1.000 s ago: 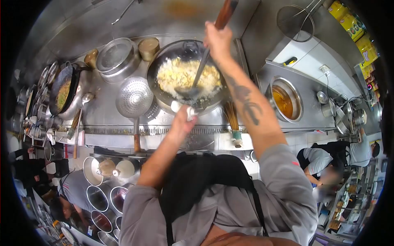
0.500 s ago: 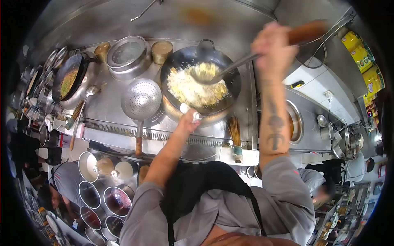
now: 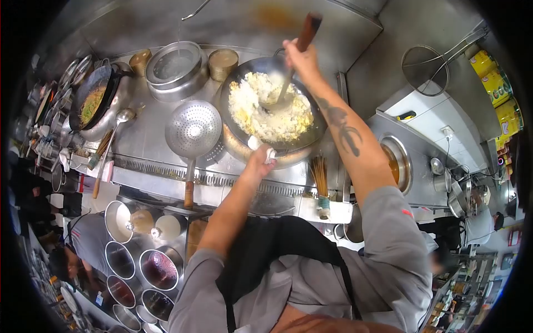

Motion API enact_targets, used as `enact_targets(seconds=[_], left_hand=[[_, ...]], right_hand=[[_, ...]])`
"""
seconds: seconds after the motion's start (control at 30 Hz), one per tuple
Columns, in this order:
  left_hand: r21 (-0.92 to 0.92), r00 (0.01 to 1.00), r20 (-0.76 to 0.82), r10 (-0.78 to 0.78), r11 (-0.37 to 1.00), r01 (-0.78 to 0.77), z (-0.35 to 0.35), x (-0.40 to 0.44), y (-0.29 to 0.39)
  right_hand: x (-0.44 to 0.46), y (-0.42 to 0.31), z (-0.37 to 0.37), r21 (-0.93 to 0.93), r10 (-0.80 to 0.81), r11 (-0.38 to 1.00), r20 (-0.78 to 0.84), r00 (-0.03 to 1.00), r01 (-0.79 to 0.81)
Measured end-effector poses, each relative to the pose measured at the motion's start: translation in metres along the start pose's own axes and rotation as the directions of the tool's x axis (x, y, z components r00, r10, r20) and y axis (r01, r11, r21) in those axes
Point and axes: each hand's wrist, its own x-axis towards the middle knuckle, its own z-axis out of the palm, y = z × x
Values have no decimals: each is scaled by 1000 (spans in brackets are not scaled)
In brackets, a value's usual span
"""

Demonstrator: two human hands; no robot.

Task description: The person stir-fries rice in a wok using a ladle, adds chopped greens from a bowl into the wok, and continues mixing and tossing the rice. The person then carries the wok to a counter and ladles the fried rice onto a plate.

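My left hand (image 3: 261, 161) is closed around a white cloth (image 3: 254, 142) at the near rim of a black wok (image 3: 233, 122). White rice with yellow bits of what looks like egg (image 3: 294, 129) fills the wok's middle. Above the far side of the wok, my right hand (image 3: 300, 57) grips a long-handled ladle (image 3: 288, 83) by its handle, whose brown wooden end points up and away. The ladle's head is down in the rice and partly hidden by it.
Left of the wok lies a perforated skimmer (image 3: 193, 129). Behind stand a lidded metal pot (image 3: 174, 69) and a tan container (image 3: 223, 64). A bamboo brush (image 3: 320, 188) rests at the front right. Sauce pots (image 3: 160, 270) stand at the lower left; another person (image 3: 89, 244) is beyond them.
My right hand has swung left and toward the wok's far side, turning the ladle upright with its head pressed into the rice. My left hand keeps its hold on the cloth.
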Motion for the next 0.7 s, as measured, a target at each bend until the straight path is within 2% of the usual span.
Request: enact_targets(seconds=[0.07, 0.1, 0.13, 0.17, 0.27, 0.33, 0.37, 0.4, 0.43, 0.47, 0.5, 0.57, 0.6, 0.63, 0.67, 0.7], left_hand=[[44, 1000, -23, -1, 999, 2, 4, -5, 1], [67, 999, -35, 2, 998, 1, 4, -4, 3], [63, 1000, -25, 15, 998, -13, 7, 0, 10], [64, 1000, -25, 12, 998, -11, 4, 2, 9], [43, 999, 33, -10, 999, 8, -6, 4, -4], [21, 998, 66, 4, 1000, -6, -2, -1, 1], [-20, 999, 40, 8, 1000, -7, 0, -4, 3], [-62, 1000, 14, 11, 998, -10, -1, -8, 4], [-106, 1000, -13, 11, 994, -12, -3, -14, 1], [59, 965, 16, 262, 963, -263, -13, -27, -10], [215, 868, 108, 485, 841, -497, -22, -41, -18], [236, 873, 141, 467, 841, -487, -36, -71, -16], [123, 972, 72, 225, 965, -233, -46, -87, -5], [217, 954, 109, 280, 930, -297, -63, -103, -8], [236, 960, 129, 248, 933, -272, -78, -118, -8], [256, 965, 150, 215, 934, -248, -94, -132, -8]], right_hand=[[-6, -26, -12, 51, 25, 999, -149, 988, -17], [-29, -48, -17, 6, -8, 1000, -165, 986, 10], [-46, -32, -13, -42, -49, 998, -269, 962, 39], [-45, 29, -15, -56, -110, 993, -243, 964, 99], [-7, 38, -28, -57, 7, 998, -52, 999, -10], [-3, -15, -36, -80, -54, 996, -136, 989, 44], [-11, -37, -46, 57, -22, 998, -144, 989, 31], [-21, -43, -57, 48, -12, 999, -234, 972, 23], [-22, -28, -58, 19, 30, 999, -258, 966, -26], [-31, 3, -64, -6, 83, 996, -294, 952, -89], [-19, 35, -84, 9, 7, 1000, -138, 990, -5], [-4, 0, -96, -9, 13, 1000, -140, 990, -14], [5, -23, -98, -15, 15, 1000, -139, 990, -17], [-1, -44, -103, -29, -50, 999, -173, 984, 46], [-16, -66, -106, 73, -21, 997, -212, 977, 38], [-28, -58, -109, 38, -40, 998, -273, 961, 52]])
